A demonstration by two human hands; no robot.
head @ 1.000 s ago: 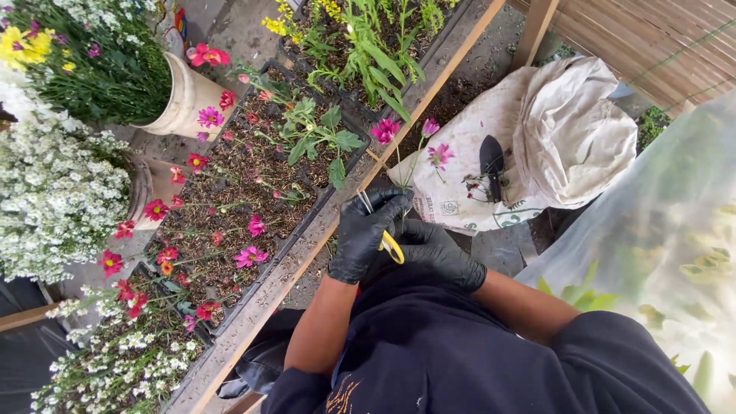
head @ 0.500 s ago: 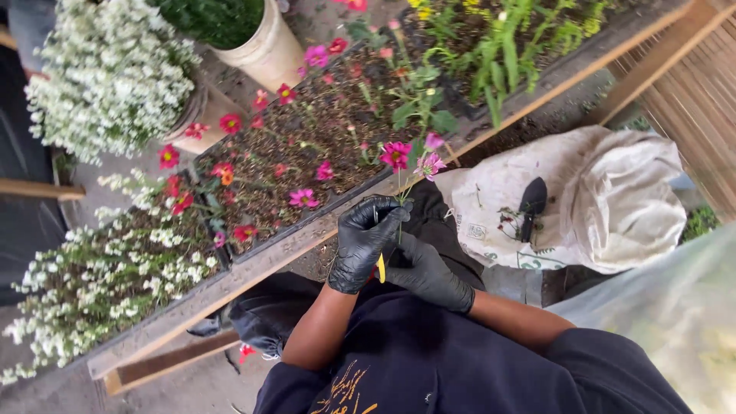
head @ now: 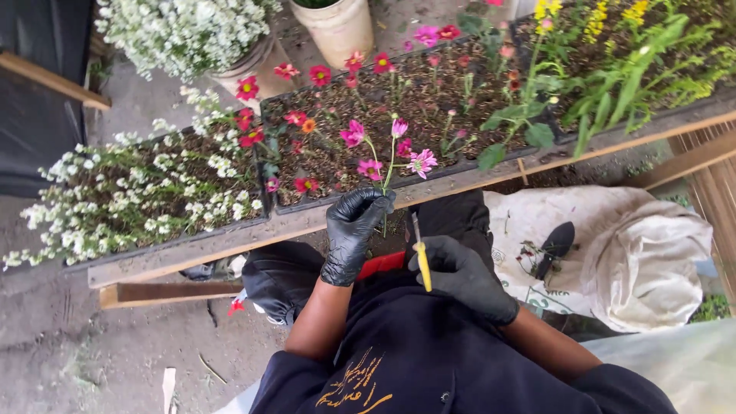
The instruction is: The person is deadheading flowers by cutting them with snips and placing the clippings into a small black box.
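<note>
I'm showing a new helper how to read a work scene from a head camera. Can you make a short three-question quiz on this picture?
1. True or false: both hands wear black gloves.
2. What does the right hand hold? A) a white cup B) a slim yellow-handled tool C) a red brick
3. Fill in: the left hand pinches thin green stems that end in ____ flowers.

Key:
1. True.
2. B.
3. Pink. They stand in front of the dark planting tray on the wooden bench.
</note>
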